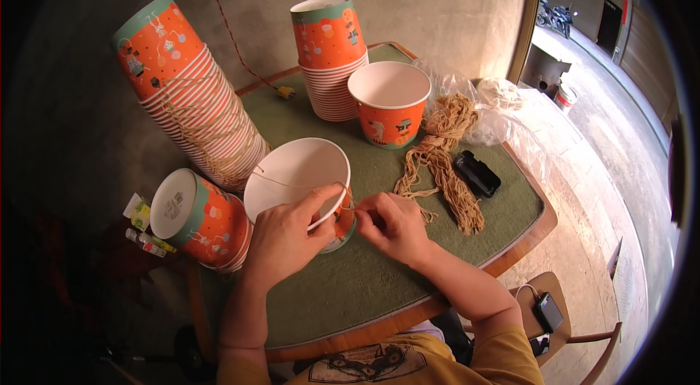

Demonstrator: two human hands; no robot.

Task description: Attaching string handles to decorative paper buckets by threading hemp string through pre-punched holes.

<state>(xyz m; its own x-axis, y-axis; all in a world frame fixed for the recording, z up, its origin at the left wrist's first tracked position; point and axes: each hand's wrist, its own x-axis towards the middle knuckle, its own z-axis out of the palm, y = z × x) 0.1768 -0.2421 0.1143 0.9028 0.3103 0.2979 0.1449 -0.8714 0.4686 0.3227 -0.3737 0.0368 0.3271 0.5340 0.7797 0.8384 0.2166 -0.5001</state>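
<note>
A paper bucket (288,166), white inside and orange outside, stands tilted on the table in front of me. Across its mouth runs a thin tan string (292,184), from a hole in the far left wall toward the near right rim. My left hand (288,235) grips the near rim, index finger stretched along the string and thumb by the outer wall. Just right of the bucket, my right hand (394,224) is closed in a pinch on the string at the rim. The exact string end is hidden by the fingers.
Stacked buckets stand at the far left (193,93), back middle (332,57) and near left (200,217). A single bucket (390,104) sits behind, beside a tan string bundle (445,159) and black case (477,173). A chair (543,297) with a phone is at right.
</note>
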